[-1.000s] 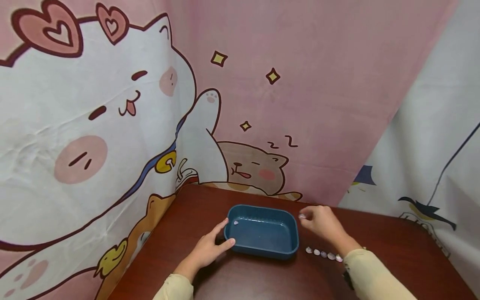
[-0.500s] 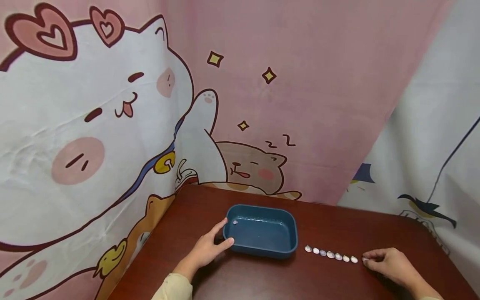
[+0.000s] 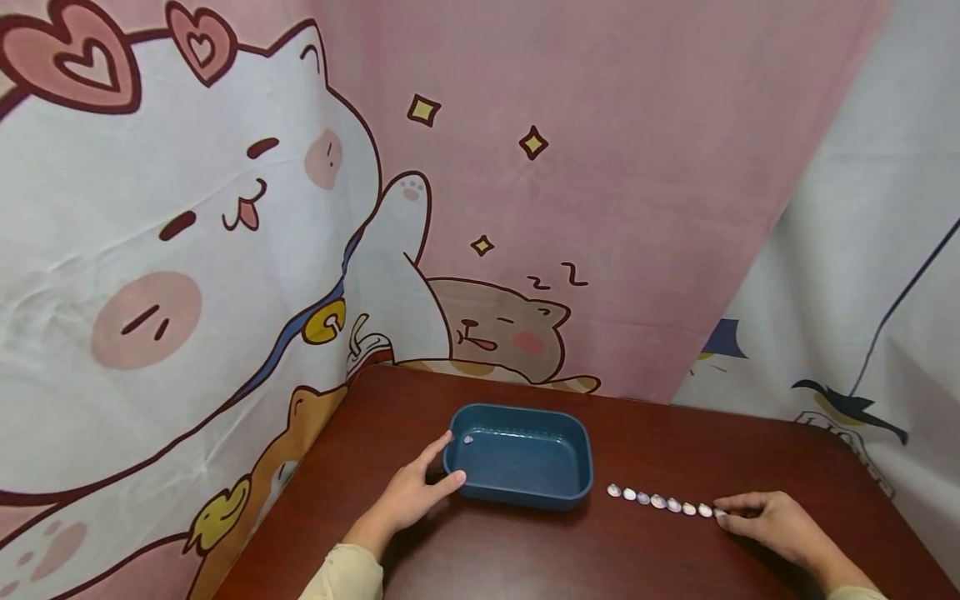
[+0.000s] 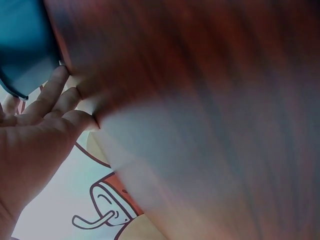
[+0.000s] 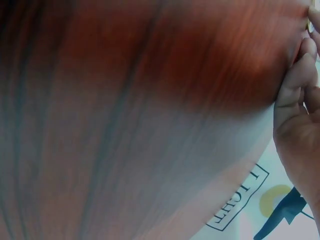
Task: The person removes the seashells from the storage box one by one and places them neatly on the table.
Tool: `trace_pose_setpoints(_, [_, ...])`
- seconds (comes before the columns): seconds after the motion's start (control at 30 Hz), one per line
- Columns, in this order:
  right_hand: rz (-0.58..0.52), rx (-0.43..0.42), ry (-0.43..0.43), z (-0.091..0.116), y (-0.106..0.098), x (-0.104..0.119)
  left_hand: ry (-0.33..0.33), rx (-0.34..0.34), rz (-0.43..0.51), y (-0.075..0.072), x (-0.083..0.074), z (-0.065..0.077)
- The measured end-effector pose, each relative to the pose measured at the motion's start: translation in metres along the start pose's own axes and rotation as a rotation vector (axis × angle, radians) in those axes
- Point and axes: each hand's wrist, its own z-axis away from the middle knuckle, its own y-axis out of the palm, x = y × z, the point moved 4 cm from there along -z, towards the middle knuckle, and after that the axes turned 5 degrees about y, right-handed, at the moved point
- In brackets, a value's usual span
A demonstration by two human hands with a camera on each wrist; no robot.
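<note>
A row of several small pale seashells (image 3: 657, 502) lies on the table to the right of a dark blue rectangular box (image 3: 517, 497). At the row's right end my right hand (image 3: 776, 523) pinches another seashell (image 3: 720, 513) between thumb and fingertips, close beside the last one; the fingers partly hide it. My left hand (image 3: 411, 492) rests at the box's left end, its fingers and thumb fairly straight and spread along the rim. Inside the box, near its left end, sits one more small seashell (image 3: 468, 440). The left wrist view shows the fingertips against the box (image 4: 25, 45).
A reddish-brown wooden table (image 3: 525, 554) bears everything. Behind it and to the left hangs a pink and white cloth (image 3: 637, 167) with cartoon cats; its white part with a bird print continues on the right, meeting the table's edge.
From beside the box, my right hand has moved right with a seashell, past the row's end, then slightly left up against the last seashell. My left hand has stayed at the box.
</note>
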Motion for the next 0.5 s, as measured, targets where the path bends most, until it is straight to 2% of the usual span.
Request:
trace_pose_setpoints(0.2, [-0.073,0.031,0.021,-0.0005,0.0017,-0.0032,0.003,0.001,0.002,0.0000,0.0000,-0.0001])
trace_pose_setpoints(0.5, [-0.049,0.009,0.006,0.0001,0.0031,-0.0039,0.007,-0.002,0.006,0.0018,0.0021,-0.0001])
